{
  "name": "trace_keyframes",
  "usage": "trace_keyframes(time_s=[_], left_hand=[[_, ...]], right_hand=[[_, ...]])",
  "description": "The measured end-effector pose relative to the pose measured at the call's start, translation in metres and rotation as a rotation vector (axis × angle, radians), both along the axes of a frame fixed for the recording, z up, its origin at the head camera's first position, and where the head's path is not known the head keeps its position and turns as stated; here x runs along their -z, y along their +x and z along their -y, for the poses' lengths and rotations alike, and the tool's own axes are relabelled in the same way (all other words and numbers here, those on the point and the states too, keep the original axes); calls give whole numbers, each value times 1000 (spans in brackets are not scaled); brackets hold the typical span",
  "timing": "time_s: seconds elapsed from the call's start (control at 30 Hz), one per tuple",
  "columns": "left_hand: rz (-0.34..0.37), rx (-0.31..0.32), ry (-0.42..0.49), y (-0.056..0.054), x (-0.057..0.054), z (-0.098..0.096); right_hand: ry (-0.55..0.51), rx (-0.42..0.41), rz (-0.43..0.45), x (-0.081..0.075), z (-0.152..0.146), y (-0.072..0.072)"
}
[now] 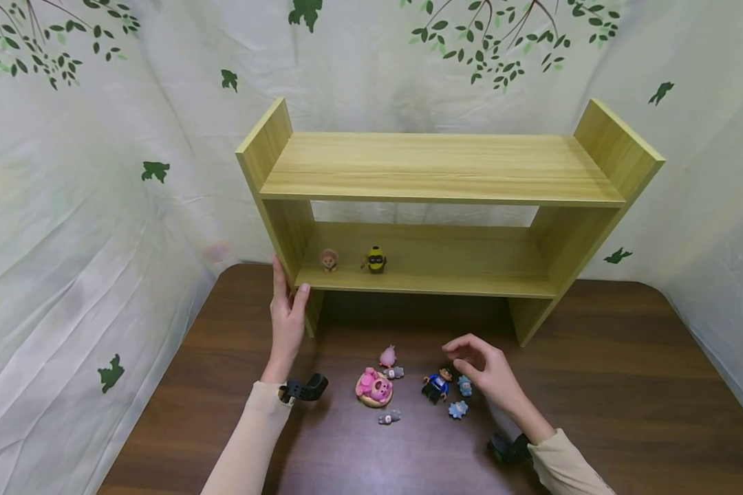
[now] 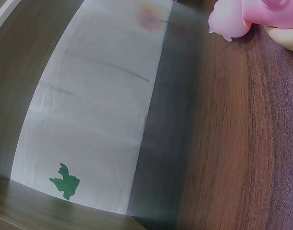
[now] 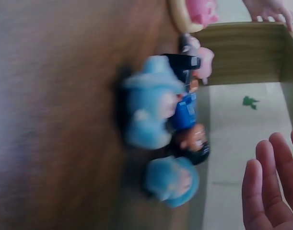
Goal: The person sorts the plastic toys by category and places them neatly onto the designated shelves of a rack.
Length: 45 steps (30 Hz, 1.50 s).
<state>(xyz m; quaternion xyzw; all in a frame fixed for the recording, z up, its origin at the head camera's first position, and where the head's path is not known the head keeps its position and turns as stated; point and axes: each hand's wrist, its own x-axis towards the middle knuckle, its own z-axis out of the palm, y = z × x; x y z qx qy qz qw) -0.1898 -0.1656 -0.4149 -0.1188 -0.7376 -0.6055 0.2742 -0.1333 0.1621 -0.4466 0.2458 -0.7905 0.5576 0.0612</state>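
My left hand (image 1: 287, 326) holds the left side panel of a wooden shelf (image 1: 433, 282), with fingers along its outer face and the thumb at the front edge. Above the toys on the table, my right hand (image 1: 492, 371) hovers with loosely bent fingers and nothing in them. Nearest to it is a figure in blue with dark hair (image 1: 436, 386), beside a light-blue figure (image 1: 465, 385) and another light-blue figure (image 1: 458, 410). In the right wrist view, the fingers (image 3: 268, 187) are apart from these toys.
A pink figure in a round base (image 1: 374, 387), a small pink toy (image 1: 387, 356) and two grey figures (image 1: 389, 417) lie on the brown table (image 1: 186, 412). On the middle board stand a small brownish figure (image 1: 329, 260) and a yellow-and-black figure (image 1: 375, 260). A patterned cloth (image 1: 130, 275) hangs behind.
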Motion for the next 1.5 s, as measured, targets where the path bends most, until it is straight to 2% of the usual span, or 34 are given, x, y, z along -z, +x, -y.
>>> trace_keyframes(time_s=[0.17, 0.4, 0.5, 0.73, 1.03, 1.23, 1.5], left_hand=[[0, -2, 0, 0, 0, 0], [-6, -6, -3, -1, 0, 0], [-8, -9, -6, -1, 0, 0], [-24, -11, -6, -1, -1, 0], [1, -16, -10, -1, 0, 1], [31, -22, -13, -1, -1, 1], [29, -24, -18, 0, -1, 0]], right_hand=[[44, 32, 27, 11, -7, 5], [104, 90, 93, 50, -22, 1], [131, 106, 137, 55, -25, 3], [181, 127, 185, 60, -26, 5], [249, 114, 185, 61, -27, 5], [249, 99, 189, 60, -27, 4], [232, 92, 231, 58, -27, 5]])
